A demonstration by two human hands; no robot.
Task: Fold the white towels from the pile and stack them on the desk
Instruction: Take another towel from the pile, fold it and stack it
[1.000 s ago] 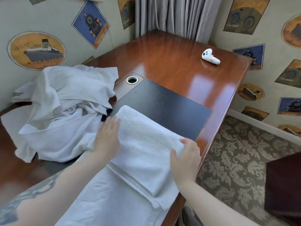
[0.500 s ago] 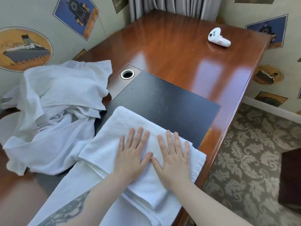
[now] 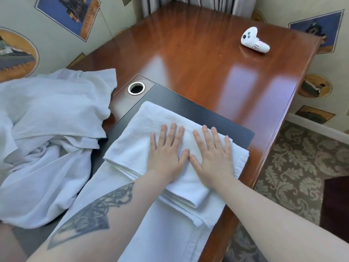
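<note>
Now both hands, the left hand (image 3: 166,154) and right hand (image 3: 213,156), press flat with fingers spread (thumbs touching) on the folded towel (image 3: 136,140) on the bench (image 3: 198,59), beside the pile (image 3: 49,133).

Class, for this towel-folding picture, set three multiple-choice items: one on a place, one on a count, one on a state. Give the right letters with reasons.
1. Where does the white plastic game controller lie?
A. on the far right of the glossy wooden desk
B. on the carpet
C. on the towel pile

2. How many hands touch the folded white terry towel?
A. none
B. one
C. two

3. How do the hands lie?
A. clenched
B. flat, fingers straight
C. pinching a corner

Key: 1 A, it rests on bare wood near the far right edge. 2 C, left hand and right hand both rest on it. 3 B, the fingers are spread flat on the towel.
</note>
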